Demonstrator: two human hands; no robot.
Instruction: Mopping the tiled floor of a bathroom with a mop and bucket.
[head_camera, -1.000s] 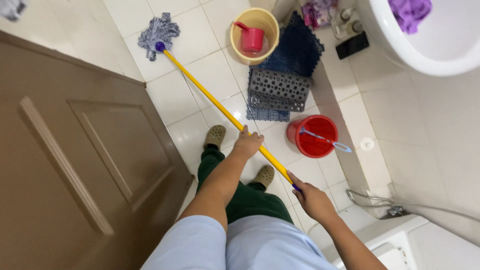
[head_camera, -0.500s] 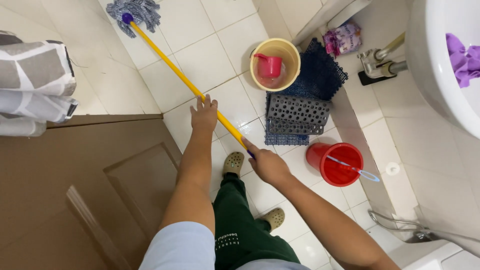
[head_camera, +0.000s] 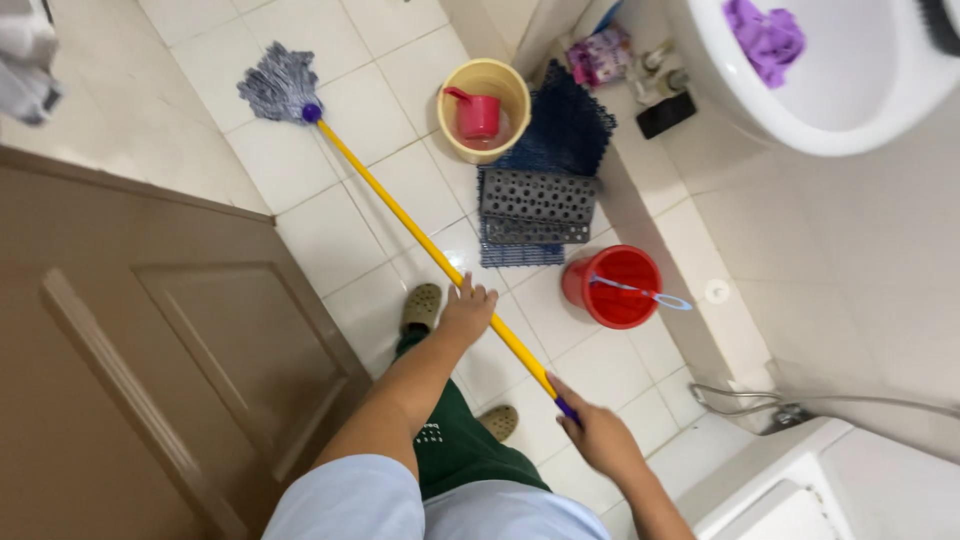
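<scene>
The left hand (head_camera: 466, 312) is wrapped around the middle of the yellow mop handle (head_camera: 420, 240), fingers curled over it. The right hand (head_camera: 600, 432) is closed around the handle's purple end (the very tip pokes out above the fingers). The grey mop head (head_camera: 280, 84) lies flat on the tiled floor (head_camera: 330, 250), far up near the top edge. A brown door (head_camera: 140, 350) stands open on the left. A red bucket (head_camera: 612, 287) sits just right of the handle, and a yellow bucket (head_camera: 484, 108) with a red scoop (head_camera: 474, 113) sits farther up, beside dark mats (head_camera: 540, 190).
</scene>
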